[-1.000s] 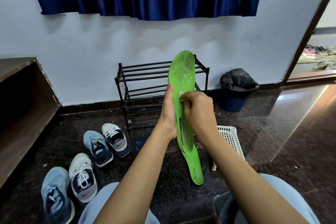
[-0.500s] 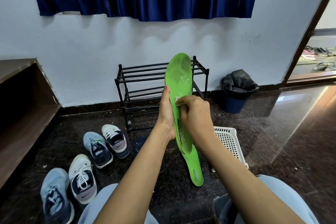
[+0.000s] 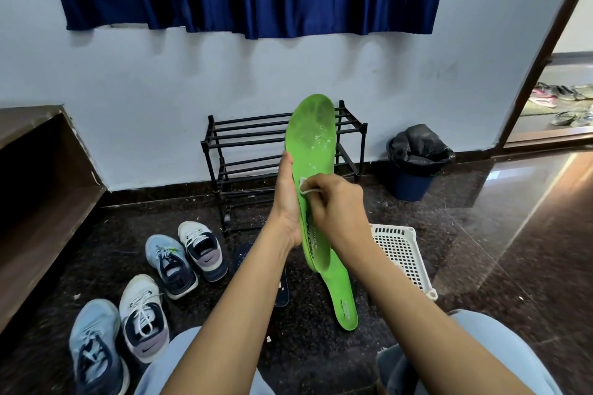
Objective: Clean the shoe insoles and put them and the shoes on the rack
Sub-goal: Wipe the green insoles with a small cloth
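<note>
My left hand holds a green insole upright by its left edge, toe end up, with white specks on its upper part. My right hand pinches a small white wipe against the insole's middle. A second green insole lies on the dark floor below. A dark insole lies on the floor under my left forearm. Several sneakers stand on the floor at the left: a blue one, a white one, another white one and another blue one. The black rack stands against the wall behind, with nothing on its bars.
A white plastic basket lies on the floor at the right, behind my right arm. A blue bin with a black bag stands by the wall. A wooden bench runs along the left. A doorway at the right shows more footwear.
My right hand with the wipe slid down the insole from its upper middle towards the middle. The insole tilted slightly; my left hand kept its hold.
</note>
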Action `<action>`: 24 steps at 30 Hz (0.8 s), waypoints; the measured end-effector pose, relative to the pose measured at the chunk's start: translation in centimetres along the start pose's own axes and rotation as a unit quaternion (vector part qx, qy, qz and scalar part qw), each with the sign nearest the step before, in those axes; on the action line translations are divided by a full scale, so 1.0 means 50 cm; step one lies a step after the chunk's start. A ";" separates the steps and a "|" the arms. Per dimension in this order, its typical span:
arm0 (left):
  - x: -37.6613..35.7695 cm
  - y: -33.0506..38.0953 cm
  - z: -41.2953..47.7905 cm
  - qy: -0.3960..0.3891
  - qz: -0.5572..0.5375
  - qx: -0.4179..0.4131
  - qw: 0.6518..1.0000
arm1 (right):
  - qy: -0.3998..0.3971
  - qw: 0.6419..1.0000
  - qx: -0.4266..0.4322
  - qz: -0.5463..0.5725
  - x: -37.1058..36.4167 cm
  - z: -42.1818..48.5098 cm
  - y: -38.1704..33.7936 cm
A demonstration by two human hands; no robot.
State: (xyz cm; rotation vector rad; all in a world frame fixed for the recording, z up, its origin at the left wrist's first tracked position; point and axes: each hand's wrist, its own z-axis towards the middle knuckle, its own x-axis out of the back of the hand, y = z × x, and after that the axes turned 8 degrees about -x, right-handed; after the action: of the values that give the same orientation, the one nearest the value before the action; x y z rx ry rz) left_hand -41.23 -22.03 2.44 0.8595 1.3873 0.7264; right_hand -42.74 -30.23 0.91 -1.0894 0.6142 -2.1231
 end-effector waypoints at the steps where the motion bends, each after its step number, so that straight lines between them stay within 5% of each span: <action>1: 0.002 0.000 0.002 0.004 -0.001 -0.004 1.000 | -0.008 1.000 0.002 -0.002 -0.001 -0.002 -0.001; 9: -0.014 -0.016 -0.007 -0.015 -0.003 0.038 0.999 | 0.031 0.999 0.000 0.029 0.018 0.027 -0.001; 17: 0.000 -0.005 0.004 0.026 -0.007 0.032 0.999 | -0.032 0.996 -0.048 0.072 0.014 0.005 -0.013; 24: -0.017 -0.016 -0.006 0.000 0.004 0.050 0.999 | 0.020 0.995 -0.051 0.086 0.020 0.023 -0.007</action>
State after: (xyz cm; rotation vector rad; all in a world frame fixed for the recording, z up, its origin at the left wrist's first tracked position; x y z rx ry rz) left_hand -41.60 -23.13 2.19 0.9425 1.4311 0.6681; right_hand -42.34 -30.84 2.30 -1.0125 0.8134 -1.9871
